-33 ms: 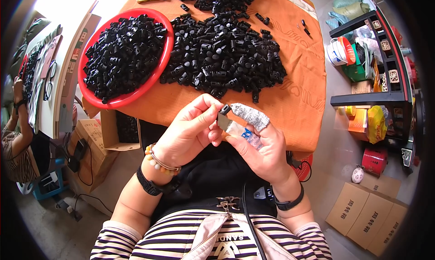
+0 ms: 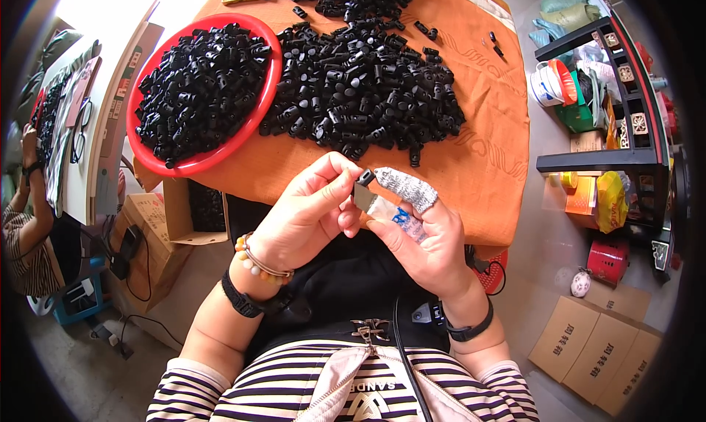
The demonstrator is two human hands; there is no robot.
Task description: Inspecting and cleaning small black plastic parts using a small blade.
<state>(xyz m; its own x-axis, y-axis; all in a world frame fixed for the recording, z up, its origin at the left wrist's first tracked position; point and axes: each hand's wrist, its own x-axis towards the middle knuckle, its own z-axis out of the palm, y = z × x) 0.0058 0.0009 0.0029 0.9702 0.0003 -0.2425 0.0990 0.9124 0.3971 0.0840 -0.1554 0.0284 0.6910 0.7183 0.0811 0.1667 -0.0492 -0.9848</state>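
A small black plastic cord lock (image 2: 365, 177) is pinched between the thumb and finger of my left hand (image 2: 305, 212), just off the near edge of the table. Facing it, my right hand (image 2: 435, 249) is closed on a small flat metal blade (image 2: 362, 197) with a pale wrapped end. The blade lies right by the cord lock; whether they touch I cannot tell. Grey knit finger covers (image 2: 406, 188) sit on fingers of my right hand. Beyond my hands, a large pile of similar black cord locks (image 2: 360, 91) is heaped on the table.
A red round basin (image 2: 276, 73) full of black pieces stands on the orange tablecloth (image 2: 482, 165). An open carton (image 2: 175, 209) is below left. At right are a black shelf (image 2: 596, 161) and flattened cardboard (image 2: 588, 348). A mirror-like panel at left reflects an arm.
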